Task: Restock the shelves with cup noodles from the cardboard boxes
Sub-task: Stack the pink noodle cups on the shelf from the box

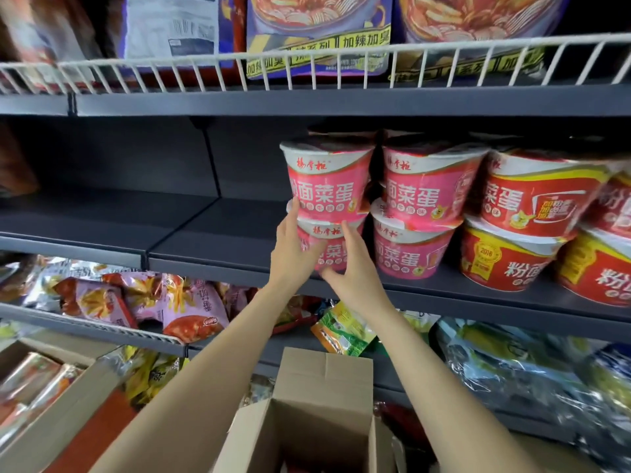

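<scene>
Grey shop shelving fills the view, with the middle shelf [211, 247] bare on its left half and stocked with noodle cups on its right.

At the leftmost stack, the left hand [293, 254] wraps the lower pink cup [327, 254] from its left side, fingers reaching up to touch the base of the upper pink cup [327, 186]. The right hand [351, 268] cups the lower cup from the front and right, fingers spread and curved against its wall, thumb below near the shelf edge. Both hands grip this lower cup, which sits at the front lip of the shelf with the upper cup standing straight on its lid.

Just beside that stack on the right stands a second stack [420, 216] of two pink cups, touching or nearly touching it. Further right are red cups [526, 220], also stacked two high, running out of view.

Above, a white wire rail [307, 70] fronts the top shelf, with purple noodle packs [317, 32] behind it. Below the middle shelf, a lower tier holds pink snack bags [170, 302] on the left and clear-wrapped packs [512, 363] on the right.

Under the forearms, an open cardboard box [321, 414] stands with its flaps up; what lies inside cannot be told. Another open box [51, 397] sits at the lower left with wrapped goods in it.
</scene>
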